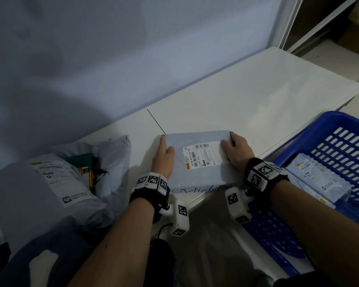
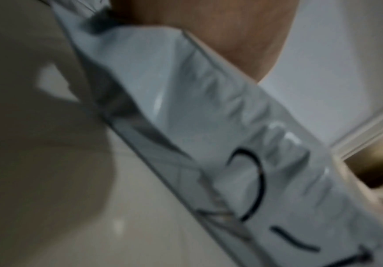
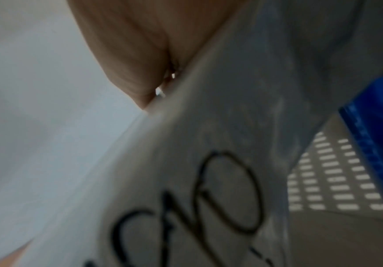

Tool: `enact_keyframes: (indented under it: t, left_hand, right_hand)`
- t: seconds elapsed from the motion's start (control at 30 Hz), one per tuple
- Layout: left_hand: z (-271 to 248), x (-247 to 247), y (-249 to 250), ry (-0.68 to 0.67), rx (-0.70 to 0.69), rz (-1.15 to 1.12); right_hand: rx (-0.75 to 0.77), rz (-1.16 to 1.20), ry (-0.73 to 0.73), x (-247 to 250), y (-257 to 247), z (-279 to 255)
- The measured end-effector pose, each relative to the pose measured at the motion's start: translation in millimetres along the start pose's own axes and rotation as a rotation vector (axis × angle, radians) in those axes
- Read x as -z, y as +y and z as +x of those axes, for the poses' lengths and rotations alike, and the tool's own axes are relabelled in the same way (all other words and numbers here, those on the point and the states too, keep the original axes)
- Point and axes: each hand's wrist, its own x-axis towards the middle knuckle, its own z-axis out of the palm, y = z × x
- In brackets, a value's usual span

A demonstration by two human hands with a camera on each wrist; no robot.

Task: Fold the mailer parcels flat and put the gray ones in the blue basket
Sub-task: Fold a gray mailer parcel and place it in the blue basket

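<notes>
1. Gray mailer (image 1: 197,160) lying on the white table (image 1: 247,96) at its near edge, shipping label up, handwritten black marks along the side nearest the body.
2. Left hand (image 1: 163,157) laid along the parcel's left end, fingers straight, thumb on top; flat and pressing, not curled round anything.
3. Right hand (image 1: 235,151) at the right end, thumb on the top face, fingers bent over the far right corner; gripping that corner by the look of the head view. Wrist views too close and blurred to add more than skin against gray film.
4. Blue basket (image 1: 319,125) just to the right, one labelled gray parcel (image 1: 317,179) already inside.
5. Further gray parcels (image 1: 50,183) heaped on the left, one open with a dark box showing.
6. Handling, as a judgement: thin glossy plastic film, light, soft, likely slippery under dry fingers; little stiffness, so prone to springing open after a fold.
7. Best hold: both short ends at once, thumbs on top, fingers underneath near the corners, keeping the fold pinched during the carry to the basket.
</notes>
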Motion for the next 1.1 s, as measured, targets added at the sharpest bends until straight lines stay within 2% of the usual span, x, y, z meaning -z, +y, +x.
enact_keyframes:
  t: [0.2,0.37,0.47,0.67,0.73,0.8,0.87,0.9,0.97,1.03,1.1]
  left_hand:
    - [-0.3,6.7,11.2,-0.003,-0.059,-0.077]
    - [-4.7,11.0,26.2,0.033,-0.160,-0.217]
    - [-7.4,14.6,35.9,0.051,-0.200,-0.295]
    - [-9.3,24.4,55.6,0.050,-0.255,-0.419]
    - [-12.3,28.3,63.3,0.063,-0.212,-0.462]
    - [-9.1,31.1,65.0,0.048,-0.093,-0.492]
    - [7.0,30.8,52.2,-0.008,0.023,-0.556]
    - [25.5,30.0,37.9,-0.024,0.062,-0.601]
    - [28.6,31.3,32.6,-0.031,0.112,-0.649]
    - [4.2,32.4,46.3,-0.005,0.108,-0.674]
    - [-13.7,32.6,56.4,0.045,0.048,-0.701]
  right_hand:
    - [-0.038,0.050,-0.011,5.4,-7.6,-1.0]
    - [-0.110,0.314,0.065,22.8,-35.8,3.1]
    - [-0.076,0.408,0.093,31.5,-51.3,6.0]
    - [0.005,0.584,-0.001,39.1,-63.7,1.9]
    - [0.030,0.619,-0.009,41.6,-69.0,-0.5]
    - [0.051,0.618,-0.021,42.5,-72.3,-3.3]
    - [0.045,0.612,-0.039,41.9,-72.3,-6.8]
    - [0.039,0.612,-0.051,40.7,-71.9,-8.9]
    - [0.032,0.620,-0.069,38.3,-72.9,-14.4]
    - [0.011,0.634,-0.074,35.9,-76.8,-20.8]
    - [-0.012,0.638,-0.057,32.8,-79.2,-23.8]
